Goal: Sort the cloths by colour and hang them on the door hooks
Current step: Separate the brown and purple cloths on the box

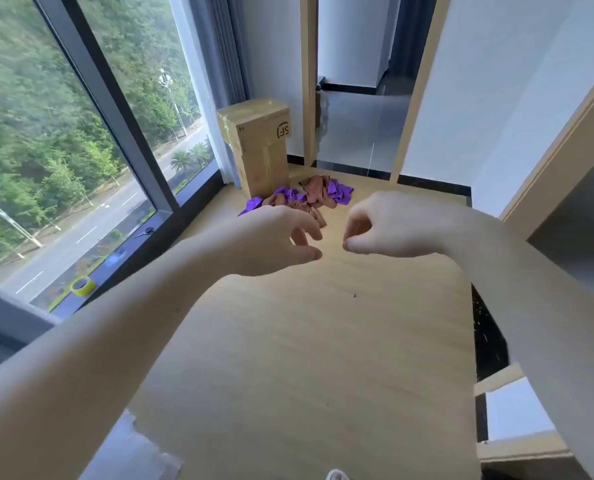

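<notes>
Nearest me, a wood-grain floor [306,358] fills the lower view, with a yellow tape roll [83,286] on the dark window sill [63,304] at left. Above the floor I see both forearms reaching forward. The left hand [274,240] has loosely curled fingers and an extended thumb, holding nothing. The right hand [389,226] has fingers curled downward, also empty. The hands are near each other but apart. Beyond them the cloths [309,199] lie on the floor in one crumpled heap, purple and brown pieces mixed, just beside an upright cardboard box [257,147]. Farthest is an open doorway [357,116].
</notes>
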`<action>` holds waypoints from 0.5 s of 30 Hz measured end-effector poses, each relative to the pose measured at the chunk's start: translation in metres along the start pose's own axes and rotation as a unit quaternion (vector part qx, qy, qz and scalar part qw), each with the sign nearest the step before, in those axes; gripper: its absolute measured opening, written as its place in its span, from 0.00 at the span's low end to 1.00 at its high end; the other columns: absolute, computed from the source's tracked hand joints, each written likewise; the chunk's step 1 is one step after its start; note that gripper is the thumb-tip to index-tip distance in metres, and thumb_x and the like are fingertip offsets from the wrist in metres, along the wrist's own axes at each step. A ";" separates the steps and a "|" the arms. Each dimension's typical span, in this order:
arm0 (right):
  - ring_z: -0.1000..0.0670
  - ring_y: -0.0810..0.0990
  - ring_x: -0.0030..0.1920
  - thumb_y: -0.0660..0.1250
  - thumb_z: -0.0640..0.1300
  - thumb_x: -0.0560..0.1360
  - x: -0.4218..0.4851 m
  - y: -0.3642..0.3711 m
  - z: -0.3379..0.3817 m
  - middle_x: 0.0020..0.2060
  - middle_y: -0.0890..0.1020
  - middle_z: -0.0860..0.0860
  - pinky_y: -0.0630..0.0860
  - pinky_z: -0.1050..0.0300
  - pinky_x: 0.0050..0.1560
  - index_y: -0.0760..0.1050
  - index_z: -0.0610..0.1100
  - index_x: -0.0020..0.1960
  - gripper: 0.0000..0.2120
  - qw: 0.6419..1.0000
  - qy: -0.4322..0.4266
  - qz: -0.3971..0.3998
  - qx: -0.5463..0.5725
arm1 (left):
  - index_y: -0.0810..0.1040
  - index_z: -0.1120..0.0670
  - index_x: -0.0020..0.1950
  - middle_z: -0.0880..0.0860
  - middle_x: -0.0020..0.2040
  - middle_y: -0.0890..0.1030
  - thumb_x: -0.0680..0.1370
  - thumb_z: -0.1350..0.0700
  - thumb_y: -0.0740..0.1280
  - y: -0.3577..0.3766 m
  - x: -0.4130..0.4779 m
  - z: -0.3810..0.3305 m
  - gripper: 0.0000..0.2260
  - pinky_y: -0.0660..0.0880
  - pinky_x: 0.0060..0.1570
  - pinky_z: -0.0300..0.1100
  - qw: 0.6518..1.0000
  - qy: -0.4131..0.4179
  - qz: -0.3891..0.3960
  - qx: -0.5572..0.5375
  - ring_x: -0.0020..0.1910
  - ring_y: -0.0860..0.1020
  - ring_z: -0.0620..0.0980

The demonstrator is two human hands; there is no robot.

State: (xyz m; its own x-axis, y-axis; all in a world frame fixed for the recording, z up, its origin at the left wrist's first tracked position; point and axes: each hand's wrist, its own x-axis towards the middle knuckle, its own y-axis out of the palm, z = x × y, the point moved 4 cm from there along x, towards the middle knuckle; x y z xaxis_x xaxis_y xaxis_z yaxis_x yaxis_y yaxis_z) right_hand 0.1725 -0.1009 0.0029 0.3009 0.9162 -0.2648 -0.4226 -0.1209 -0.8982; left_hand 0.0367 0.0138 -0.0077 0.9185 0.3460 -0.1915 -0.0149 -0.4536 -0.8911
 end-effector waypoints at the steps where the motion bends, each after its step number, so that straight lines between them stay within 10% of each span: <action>1: 0.55 0.80 0.50 0.68 0.51 0.80 0.006 0.000 -0.002 0.48 0.82 0.57 0.78 0.58 0.47 0.81 0.52 0.53 0.06 1.000 0.006 0.008 0.003 | 0.78 0.43 0.65 0.36 0.49 0.77 0.80 0.42 0.68 0.001 0.006 0.001 0.14 0.76 0.53 0.37 1.000 -0.009 0.009 -0.001 0.53 0.78 0.41; 8: 0.53 0.80 0.52 0.68 0.51 0.80 0.061 0.003 -0.024 0.51 0.83 0.56 0.77 0.57 0.48 0.81 0.51 0.54 0.06 0.999 0.010 0.032 0.004 | 0.78 0.41 0.63 0.36 0.49 0.77 0.80 0.40 0.68 0.009 0.059 0.031 0.13 0.77 0.58 0.45 0.999 -0.029 0.037 0.015 0.53 0.78 0.42; 15: 0.51 0.79 0.55 0.67 0.52 0.80 0.140 -0.003 -0.039 0.55 0.80 0.56 0.77 0.55 0.50 0.80 0.52 0.58 0.09 0.999 0.020 0.047 -0.006 | 0.78 0.42 0.64 0.39 0.52 0.78 0.80 0.41 0.68 -0.002 0.133 0.079 0.14 0.70 0.45 0.31 0.999 -0.011 0.045 -0.001 0.52 0.76 0.41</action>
State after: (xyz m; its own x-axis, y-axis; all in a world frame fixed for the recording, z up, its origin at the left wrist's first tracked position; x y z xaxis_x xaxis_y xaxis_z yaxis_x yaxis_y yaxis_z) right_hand 0.2488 0.0129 -0.0451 0.2941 0.8844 -0.3624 -0.4409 -0.2109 -0.8724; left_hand 0.1279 0.1260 -0.0643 0.9041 0.3222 -0.2808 -0.0969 -0.4853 -0.8689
